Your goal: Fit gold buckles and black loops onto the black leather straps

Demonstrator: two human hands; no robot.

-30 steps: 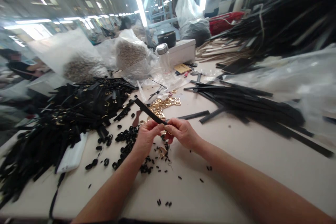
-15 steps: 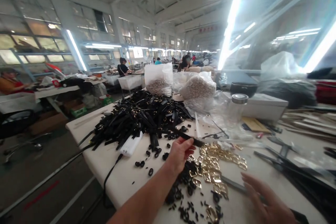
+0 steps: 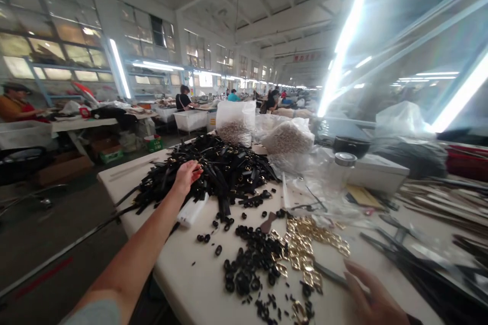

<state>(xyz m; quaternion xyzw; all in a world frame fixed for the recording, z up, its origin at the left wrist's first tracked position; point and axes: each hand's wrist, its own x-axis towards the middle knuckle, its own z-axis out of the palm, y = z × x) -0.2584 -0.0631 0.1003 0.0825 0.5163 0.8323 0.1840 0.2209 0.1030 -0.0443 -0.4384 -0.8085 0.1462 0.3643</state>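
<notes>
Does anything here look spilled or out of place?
A few black rings lie apart from the main cluster, toward the pile of black straps. They look scattered rather than sorted, though that may be normal here. No damage stands out.

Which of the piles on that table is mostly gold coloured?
The pile of shiny buckles, between the loose black rings and the right hand. It alone is mostly gold; the rings and heaped straps are mostly black.

Straps [image 3: 236, 167] lie heaped at the table's [image 3: 202, 289] far left, with bags [image 3: 292, 137] behind them. Nearer and to the right lie rings [image 3: 249, 259], then buckles [image 3: 301, 244]. A jar [image 3: 343, 170] stands right of the bags, left of a box [image 3: 381, 175]. Strips [image 3: 427, 289] lie farther right than the buckles.
</notes>
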